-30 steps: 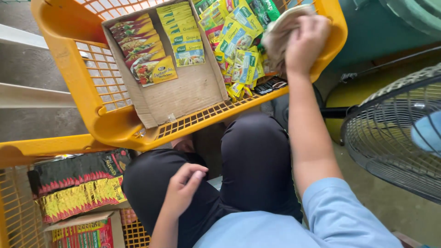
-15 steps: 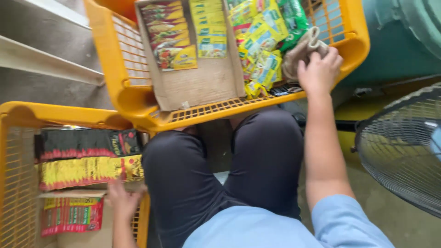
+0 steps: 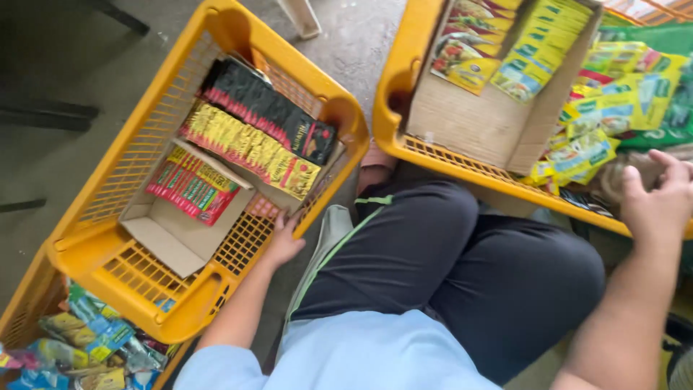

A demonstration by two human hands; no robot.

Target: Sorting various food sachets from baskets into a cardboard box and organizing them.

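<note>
my left hand [image 3: 283, 242] rested on the near rim of the yellow plastic lattice crate [image 3: 130, 180] at my left knee, fingers [image 3: 278, 224] spread and flat against the mesh wall, gripping nothing. just beyond those fingers, inside the crate, lay the row of yellow sachets with red print [image 3: 249, 148], its long axis slanting from the far left down toward my hand; its near end was the closest thing to my fingertips. behind it, parallel, ran a row of black sachets [image 3: 267, 108]. to the left sat an open brown cardboard box [image 3: 173, 231] with a short stack of red and yellow packets [image 3: 191, 188] in its far corner.

my right hand [image 3: 660, 202] was well apart from all this, resting curled on a crumpled beige cloth [image 3: 613, 177] at the near edge of the second yellow plastic crate [image 3: 393, 87]; whether it pinched the cloth i could not tell. that crate held a cardboard tray [image 3: 476, 119] with red-and-yellow sachets [image 3: 469, 43] and green-and-yellow sachets [image 3: 538, 47] at its far end, and loose bright green and yellow packets [image 3: 606, 108] beside it. a heap of mixed blue and green packets [image 3: 79, 347] lay at the lower left.
</note>
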